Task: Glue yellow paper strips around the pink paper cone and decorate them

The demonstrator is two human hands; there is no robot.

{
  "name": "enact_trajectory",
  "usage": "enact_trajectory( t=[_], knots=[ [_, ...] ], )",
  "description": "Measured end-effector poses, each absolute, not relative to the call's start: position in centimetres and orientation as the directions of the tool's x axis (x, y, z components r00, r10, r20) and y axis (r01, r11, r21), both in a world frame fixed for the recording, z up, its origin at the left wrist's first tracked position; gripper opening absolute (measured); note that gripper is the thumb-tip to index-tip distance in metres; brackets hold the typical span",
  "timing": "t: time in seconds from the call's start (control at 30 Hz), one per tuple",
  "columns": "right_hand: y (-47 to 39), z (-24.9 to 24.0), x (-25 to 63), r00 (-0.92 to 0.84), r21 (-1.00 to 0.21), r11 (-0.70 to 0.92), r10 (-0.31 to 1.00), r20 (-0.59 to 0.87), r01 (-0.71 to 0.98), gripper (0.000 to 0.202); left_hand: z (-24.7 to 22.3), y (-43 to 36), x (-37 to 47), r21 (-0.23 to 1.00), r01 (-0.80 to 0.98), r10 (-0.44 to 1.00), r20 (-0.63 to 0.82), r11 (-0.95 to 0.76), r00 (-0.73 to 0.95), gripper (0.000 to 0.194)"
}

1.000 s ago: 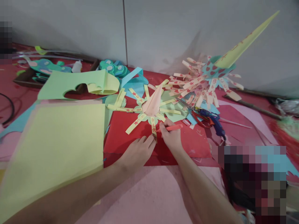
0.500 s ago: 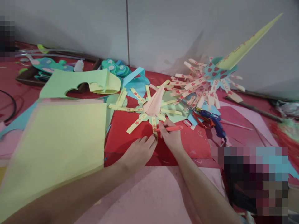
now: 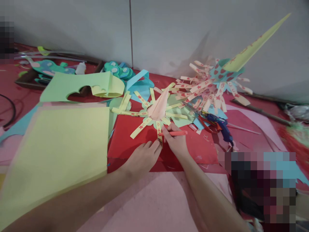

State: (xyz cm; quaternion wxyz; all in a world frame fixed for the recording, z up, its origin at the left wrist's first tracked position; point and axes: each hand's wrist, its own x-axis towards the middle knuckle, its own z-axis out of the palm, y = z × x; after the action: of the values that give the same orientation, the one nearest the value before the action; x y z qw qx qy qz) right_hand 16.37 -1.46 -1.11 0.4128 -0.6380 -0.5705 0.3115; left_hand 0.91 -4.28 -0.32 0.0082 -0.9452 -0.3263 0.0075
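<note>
A red marker pen point(image 3: 178, 133) is gripped in my right hand point(image 3: 175, 141), its tip against a yellow paper strip point(image 3: 158, 126) marked with red letters. At the strip's lower end, the fingers of my left hand point(image 3: 145, 156) are closed together on it. This strip belongs to a paper craft with a pale pink cone point(image 3: 159, 106) standing on a green scalloped base. Several yellow strips with red letters and stars spread out around the cone. The craft rests on a red board point(image 3: 135, 145).
Large yellow sheets point(image 3: 70, 138) lie left, with a cut green sheet point(image 3: 79, 85) behind. A finished-looking cone craft point(image 3: 227, 72) stands back right. Near it are scissors point(image 3: 210, 122) and a blue glue gun point(image 3: 223, 127). A brown tray point(image 3: 24, 79) holds cutouts and a white bottle point(image 3: 81, 68).
The marker and my right hand have shifted very slightly left over the strip. My left hand stays at the strip's end.
</note>
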Motion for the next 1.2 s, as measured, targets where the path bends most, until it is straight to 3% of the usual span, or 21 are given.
enact_trajectory(
  t=[0.67, 1.2],
  knots=[
    [-1.44, -0.97, 16.25, 0.266, -0.885, -0.036, 0.959, 0.101, 0.465, 0.034, -0.08, -4.17, 0.89, 0.006, 0.621, 0.621, -0.019, -0.783, 0.783, 0.041],
    [-1.45, -1.34, 16.44, 0.187, -0.905, -0.016, 0.98, 0.07, 0.425, 0.033, -0.25, -4.26, 0.91, -0.004, 0.627, 0.627, -0.002, -0.779, 0.779, 0.04]
  ],
)
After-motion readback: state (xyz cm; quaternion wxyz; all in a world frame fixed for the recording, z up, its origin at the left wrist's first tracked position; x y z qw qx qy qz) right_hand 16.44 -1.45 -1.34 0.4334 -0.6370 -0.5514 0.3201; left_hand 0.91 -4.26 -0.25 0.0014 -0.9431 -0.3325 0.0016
